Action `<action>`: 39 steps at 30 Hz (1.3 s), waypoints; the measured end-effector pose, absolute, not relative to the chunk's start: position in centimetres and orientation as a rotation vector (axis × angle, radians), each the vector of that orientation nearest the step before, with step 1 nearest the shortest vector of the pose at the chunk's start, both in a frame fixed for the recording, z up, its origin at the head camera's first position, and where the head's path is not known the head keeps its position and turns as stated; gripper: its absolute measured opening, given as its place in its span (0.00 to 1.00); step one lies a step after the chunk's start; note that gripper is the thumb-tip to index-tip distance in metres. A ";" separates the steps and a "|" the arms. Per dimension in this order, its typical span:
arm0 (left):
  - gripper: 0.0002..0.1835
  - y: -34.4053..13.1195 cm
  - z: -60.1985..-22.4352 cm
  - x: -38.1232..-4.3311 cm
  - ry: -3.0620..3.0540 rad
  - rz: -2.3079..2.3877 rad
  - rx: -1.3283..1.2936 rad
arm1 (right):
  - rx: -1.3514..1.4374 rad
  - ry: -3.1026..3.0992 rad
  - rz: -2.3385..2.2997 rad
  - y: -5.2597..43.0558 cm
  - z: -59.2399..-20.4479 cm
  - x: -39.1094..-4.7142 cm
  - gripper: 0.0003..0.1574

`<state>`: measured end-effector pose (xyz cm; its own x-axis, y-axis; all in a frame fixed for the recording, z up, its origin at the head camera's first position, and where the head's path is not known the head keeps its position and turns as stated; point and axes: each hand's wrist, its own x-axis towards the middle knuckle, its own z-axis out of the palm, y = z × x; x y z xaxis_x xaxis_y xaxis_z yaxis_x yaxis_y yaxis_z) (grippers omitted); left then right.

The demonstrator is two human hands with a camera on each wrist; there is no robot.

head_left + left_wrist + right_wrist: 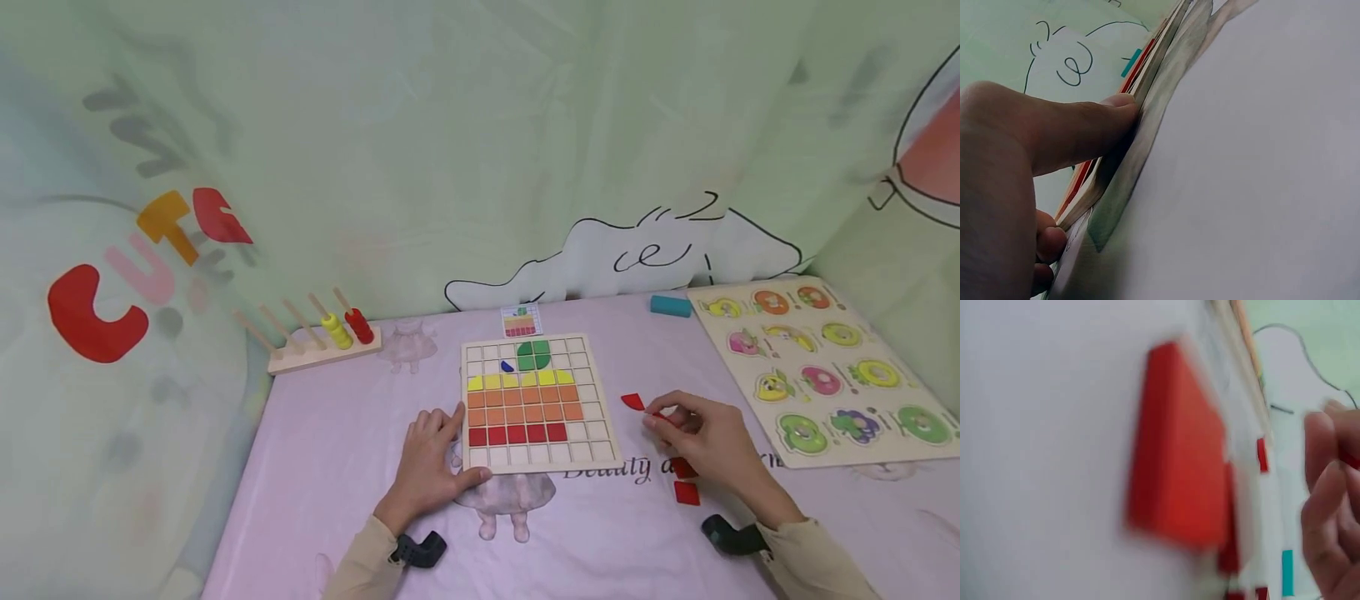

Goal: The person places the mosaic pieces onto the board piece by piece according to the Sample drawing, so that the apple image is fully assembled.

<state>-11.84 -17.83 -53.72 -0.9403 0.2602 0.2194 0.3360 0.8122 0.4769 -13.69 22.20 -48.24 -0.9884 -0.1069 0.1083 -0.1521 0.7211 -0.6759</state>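
A wooden grid board [517, 467] lies in front of me with green, blue, yellow, orange and red tiles in its cells. My left hand [431, 458] rests at its lower left corner, thumb on the front edge and index finger along the left side. In the left wrist view the thumb [1085, 128] presses the board's edge. My right hand [701, 433], right of the board, pinches a small red tile [663, 418] between thumb and fingertips. A red quarter-round tile [632, 402] lies just beyond those fingertips. Red square tiles [687, 493] lie below the right hand.
A pattern card [521, 320] lies behind the board. At the back left stands a wooden bead counter [326, 358] with yellow and red beads. A teal block [671, 306] and a fruit puzzle board [825, 367] lie to the right. A printed curtain hangs behind the table.
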 end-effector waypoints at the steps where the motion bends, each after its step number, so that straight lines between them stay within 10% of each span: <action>1: 0.57 -17.8 -53.7 -11.8 -2.851 -0.792 -0.474 | 0.164 -2.804 1.189 22.1 -48.2 -13.8 0.14; 10: 0.56 -17.7 -53.5 -11.7 -2.852 -0.770 -0.465 | 0.089 -2.738 1.621 20.1 -48.6 -15.0 0.31; 39: 0.57 -17.8 -53.6 -11.9 -2.866 -0.744 -0.471 | 0.441 -2.985 1.229 15.2 -49.1 -16.5 0.15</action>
<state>-11.88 -17.83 -53.58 -0.9406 0.2635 0.2143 0.3345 0.8283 0.4495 -16.49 15.24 -49.07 -0.9566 -0.2912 -0.0049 -0.2033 0.6797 -0.7047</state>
